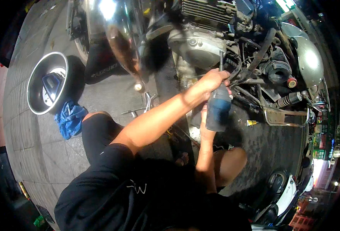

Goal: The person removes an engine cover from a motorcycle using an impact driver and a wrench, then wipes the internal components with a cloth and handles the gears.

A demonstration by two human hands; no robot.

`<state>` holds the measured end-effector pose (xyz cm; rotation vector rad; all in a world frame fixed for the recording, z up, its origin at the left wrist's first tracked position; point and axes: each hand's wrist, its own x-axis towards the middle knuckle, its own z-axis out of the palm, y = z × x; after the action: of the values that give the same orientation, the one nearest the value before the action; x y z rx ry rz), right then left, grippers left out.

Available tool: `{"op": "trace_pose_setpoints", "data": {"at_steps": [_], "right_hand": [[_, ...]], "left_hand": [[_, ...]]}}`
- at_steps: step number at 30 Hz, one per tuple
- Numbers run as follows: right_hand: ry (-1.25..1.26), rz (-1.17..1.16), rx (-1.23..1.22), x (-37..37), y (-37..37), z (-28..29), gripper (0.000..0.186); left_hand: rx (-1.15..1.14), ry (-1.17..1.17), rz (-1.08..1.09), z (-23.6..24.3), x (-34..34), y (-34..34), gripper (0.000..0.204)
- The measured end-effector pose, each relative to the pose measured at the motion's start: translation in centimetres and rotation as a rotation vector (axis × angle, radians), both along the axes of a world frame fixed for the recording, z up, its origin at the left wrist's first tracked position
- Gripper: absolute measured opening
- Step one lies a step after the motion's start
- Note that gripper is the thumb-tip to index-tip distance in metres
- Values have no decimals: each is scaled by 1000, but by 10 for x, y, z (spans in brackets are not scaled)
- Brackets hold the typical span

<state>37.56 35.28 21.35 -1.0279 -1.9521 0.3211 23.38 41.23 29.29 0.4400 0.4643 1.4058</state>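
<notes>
A dark grey and blue power driver [218, 109] is held in both my hands against the right side of the engine. My left hand [213, 81] closes around its nose, at the base of a long thin extension bit [221, 61]. The bit reaches the rim of the silver engine cover [197, 47] on a motorcycle; whether its tip sits on a bolt, I cannot tell. My right hand [206, 122] wraps the grip from below, and the driver's body hides most of its fingers.
On the paving at left stands a metal basin [34, 104] with a blue and white part [51, 87] inside. A blue cloth [70, 118] lies beside it. Metal wrenches [148, 102] rest near my left forearm. A small yellow tube [251, 123] lies by the frame; parked motorbikes [286, 195] stand lower right.
</notes>
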Motion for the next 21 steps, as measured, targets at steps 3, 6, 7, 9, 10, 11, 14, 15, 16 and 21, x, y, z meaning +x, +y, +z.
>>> {"op": "trace_pose_setpoints", "data": {"at_steps": [3, 6, 7, 9, 10, 11, 14, 15, 16, 21], "right_hand": [[-36, -57, 47, 1, 6, -7, 36], [4, -24, 50, -6, 5, -10, 36], [123, 51, -2, -6, -3, -10, 34], [135, 29, -62, -2, -7, -19, 33], [160, 30, -88, -5, -12, -19, 32], [184, 34, -113, -9, -18, -19, 32], [209, 76, -92, -17, -29, -16, 30], [165, 93, -40, -18, -25, -19, 30], [122, 109, 6, -19, -26, -22, 30], [171, 185, 2, -58, -38, -5, 31]], "left_hand": [[39, -24, -8, -4, 0, -4, 14], [28, 50, 39, -3, -1, -7, 14], [9, 66, 50, -3, -1, -9, 13], [-20, 102, 68, 0, 1, -14, 13], [-40, 125, 80, 0, 0, -17, 13], [-26, 138, 81, -1, -1, -20, 15], [-13, 144, 58, -4, -8, -36, 15], [10, 102, 86, -5, -13, -39, 15], [12, 111, 109, -7, -18, -44, 14], [-77, 135, 126, -13, -57, -50, 12]]}}
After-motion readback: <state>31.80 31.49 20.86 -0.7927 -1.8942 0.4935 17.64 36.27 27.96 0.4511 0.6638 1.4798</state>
